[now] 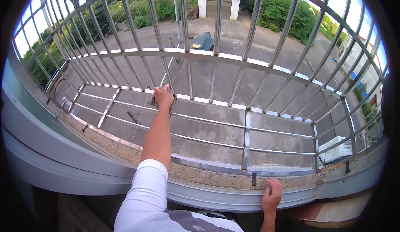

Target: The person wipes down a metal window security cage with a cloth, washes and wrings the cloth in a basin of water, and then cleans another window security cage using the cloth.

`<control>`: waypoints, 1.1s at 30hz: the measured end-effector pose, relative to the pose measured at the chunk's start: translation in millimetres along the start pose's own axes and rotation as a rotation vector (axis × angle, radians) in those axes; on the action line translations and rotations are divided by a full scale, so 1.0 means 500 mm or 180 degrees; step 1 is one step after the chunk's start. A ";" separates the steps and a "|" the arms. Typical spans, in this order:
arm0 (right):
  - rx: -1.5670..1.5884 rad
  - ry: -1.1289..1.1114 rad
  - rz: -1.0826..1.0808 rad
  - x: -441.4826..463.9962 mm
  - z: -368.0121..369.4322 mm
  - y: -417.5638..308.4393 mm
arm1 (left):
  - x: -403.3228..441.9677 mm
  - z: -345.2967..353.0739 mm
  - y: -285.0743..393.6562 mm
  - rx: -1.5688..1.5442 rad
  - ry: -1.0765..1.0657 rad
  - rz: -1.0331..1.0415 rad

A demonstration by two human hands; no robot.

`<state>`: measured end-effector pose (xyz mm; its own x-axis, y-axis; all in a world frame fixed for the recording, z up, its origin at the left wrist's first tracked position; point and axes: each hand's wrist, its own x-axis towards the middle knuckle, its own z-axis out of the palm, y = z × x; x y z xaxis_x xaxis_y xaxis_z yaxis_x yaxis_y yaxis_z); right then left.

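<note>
My left hand (163, 97) reaches out at the end of a stretched arm to the lower front rail (200, 100) of a shiny metal window cage. Its fingers are bent together near a bar, around something dark and small that I cannot make out. My right hand (273, 194) rests at the window ledge (225, 179), its fingers curled over the stone edge beside a dark metal bracket (254, 179). Nothing shows in the right hand.
Upright bars (216, 19) rise ahead, with flat crossbars (247, 140) below. A white box-shaped unit (335, 149) is at the right. Beyond lie a paved yard, a dark covered object (202, 41) and a small building (219, 2). A window frame (62, 148) curves along the left.
</note>
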<state>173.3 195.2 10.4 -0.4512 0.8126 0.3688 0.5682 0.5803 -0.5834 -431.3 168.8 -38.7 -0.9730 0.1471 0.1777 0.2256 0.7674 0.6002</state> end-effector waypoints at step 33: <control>0.0459 -0.0059 -0.0130 -0.002 -0.007 -0.007 | -0.401 -0.031 0.126 -0.1446 -0.2882 0.0752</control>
<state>174.3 192.7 14.7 -0.4853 0.7866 0.3818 0.4449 0.5981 -0.6666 -221.4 177.9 -24.4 -0.5312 0.8207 -0.2104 0.2294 0.3784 0.8968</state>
